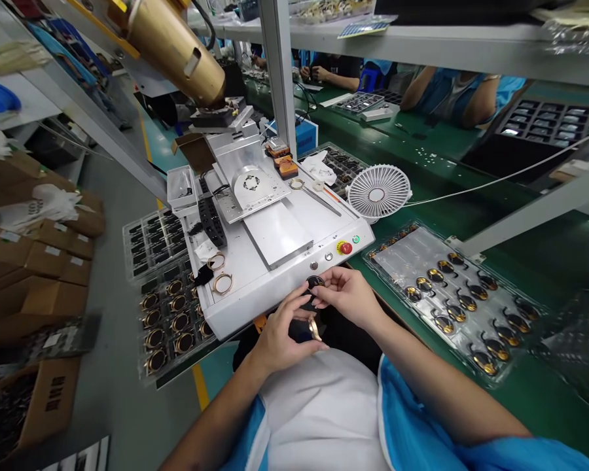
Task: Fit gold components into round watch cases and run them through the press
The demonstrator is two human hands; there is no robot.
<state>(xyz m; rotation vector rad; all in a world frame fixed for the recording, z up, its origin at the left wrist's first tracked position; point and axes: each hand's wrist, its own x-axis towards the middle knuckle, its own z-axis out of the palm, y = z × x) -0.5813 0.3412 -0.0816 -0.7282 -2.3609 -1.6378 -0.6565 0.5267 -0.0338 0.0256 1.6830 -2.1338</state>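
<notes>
My left hand [281, 332] is curled in front of my lap, with a gold watch case ring [315, 329] held edge-on between thumb and fingers. Close beside it, my right hand [352, 296] pinches a small black round disc [315, 281], which looks like a watch face. The left fingertips also reach up to that disc's edge. Just beyond both hands is the front panel of a white machine [267, 297], carrying a red button [345, 248]. Gold rings [214, 285] lie on the machine's left side. A metal fixture [252, 185] with a round seat stands at its middle.
Left of the machine, a tray [142, 327] holds gold-rimmed round parts. On the right, a clear tray [397, 255] carries rows of black-and-gold parts. A white fan [377, 193] stands beyond it. A gold cylinder [177, 52] hangs overhead. Co-workers sit across the green bench [436, 176].
</notes>
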